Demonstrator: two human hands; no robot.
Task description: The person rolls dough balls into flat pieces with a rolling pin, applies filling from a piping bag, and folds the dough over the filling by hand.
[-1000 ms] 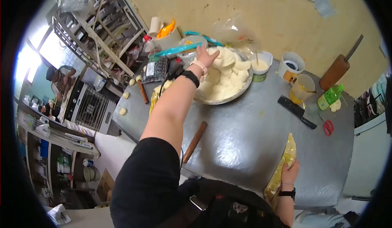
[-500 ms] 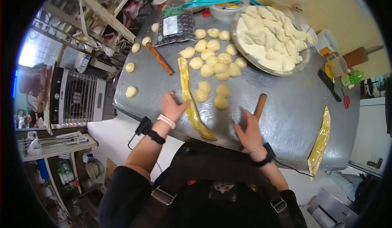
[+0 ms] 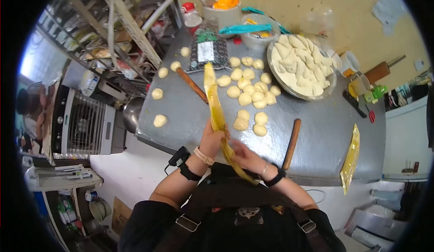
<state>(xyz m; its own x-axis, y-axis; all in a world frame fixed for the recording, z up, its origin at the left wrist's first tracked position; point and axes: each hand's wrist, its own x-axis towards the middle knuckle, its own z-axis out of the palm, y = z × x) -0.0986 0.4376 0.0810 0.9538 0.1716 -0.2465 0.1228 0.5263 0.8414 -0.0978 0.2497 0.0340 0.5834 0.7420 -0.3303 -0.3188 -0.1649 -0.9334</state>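
Note:
A long, shiny yellow plastic packet point(image 3: 215, 99) is raised at a slant above the near table edge, its lower end by my body. My left hand point(image 3: 212, 139) is closed around its middle. Beside the packet's lower half is my right hand point(image 3: 247, 157), its fingertips close to the plastic and blurred. Pale dough balls point(image 3: 244, 99) lie in a cluster beyond my hands, with a few pressed together nearer me. One wooden rolling pin point(image 3: 292, 143) rests right of my right hand; another pin point(image 3: 192, 85) lies left of the packet.
A large bowl point(image 3: 332, 82) heaped with floury dough pieces stands at the back right. Behind the dough balls is a dark printed bag point(image 3: 216, 58). Another yellow packet point(image 3: 350, 159) lies near the right edge, below a black-handled knife point(image 3: 354, 104) and red scissors point(image 3: 371, 116).
My left hand has taken hold of the yellow packet and lifted it from the table. My right hand has moved left, away from the rolling pin, to the packet. The view has shifted.

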